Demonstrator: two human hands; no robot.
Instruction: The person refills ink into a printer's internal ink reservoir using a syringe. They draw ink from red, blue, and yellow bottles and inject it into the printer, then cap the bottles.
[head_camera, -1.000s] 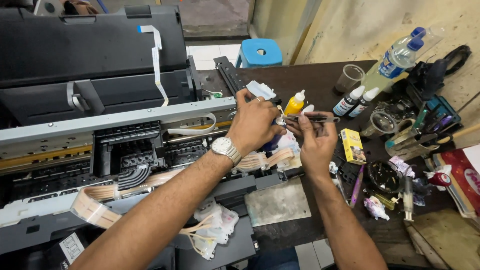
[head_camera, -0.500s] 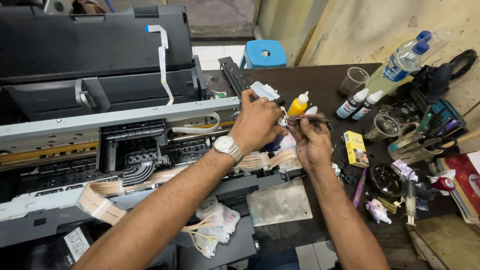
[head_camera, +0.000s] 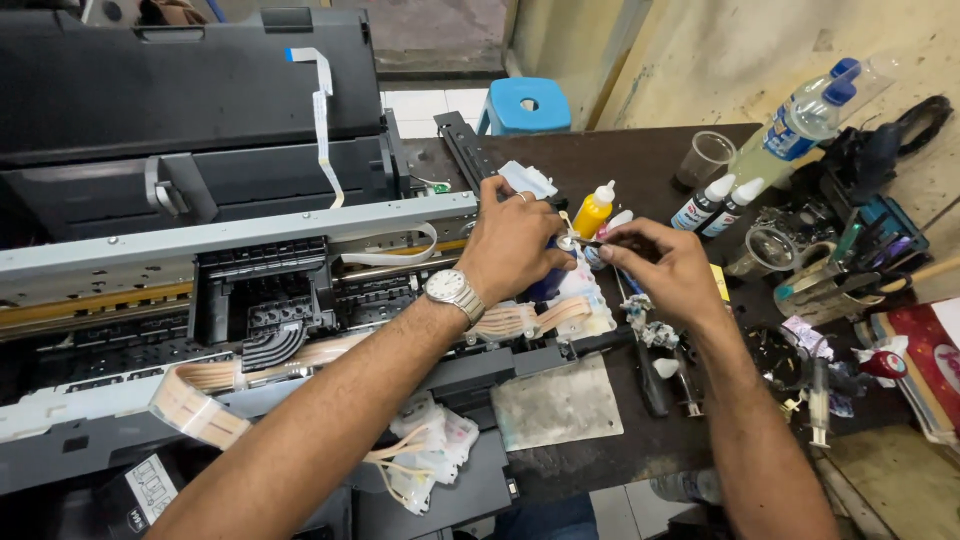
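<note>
Opened printer (head_camera: 200, 300) fills the frame from 9 to 12 o'clock, lid tipped back and top cover off so the carriage bay (head_camera: 265, 290) and metal rail are exposed. It sits on a dark worktable (head_camera: 600, 160) with the open side toward the person, which puts the internals in easy reach.

Flat ribbon tubing (head_camera: 190, 400) loops out of the carriage at 8 o'clock and runs right toward the hands; slack loop probably lets the carriage travel. White flex cable (head_camera: 322, 110) hangs loose off the lid at 11 o'clock.

Grey stained plate (head_camera: 555, 405) lies at 6 o'clock on the printer's front edge, likely there to catch drips.

Left hand (head_camera: 515, 245), wristwatch (head_camera: 452, 293) on it, is at centre, closed around a dark blue ink part (head_camera: 550, 285) and holding it upright just above the white tank block (head_camera: 585, 300) at the tubing's end. Grip looks like a steadying one.

Right hand (head_camera: 660, 265) is just at 3 o'clock of the left, fingers pinched on a thin syringe-like tool (head_camera: 590, 243) whose tip meets the top of the blue part. Held level, so the tip goes straight in.

Yellow ink bottle (head_camera: 593, 210) stands right behind the hands at 12 o'clock; two white-capped bottles (head_camera: 715, 203) lean at 2 o'clock, near a clear cup (head_camera: 706, 157). Spare syringe (head_camera: 818, 395) and small clutter lie at 4 o'clock, well apart.
</note>
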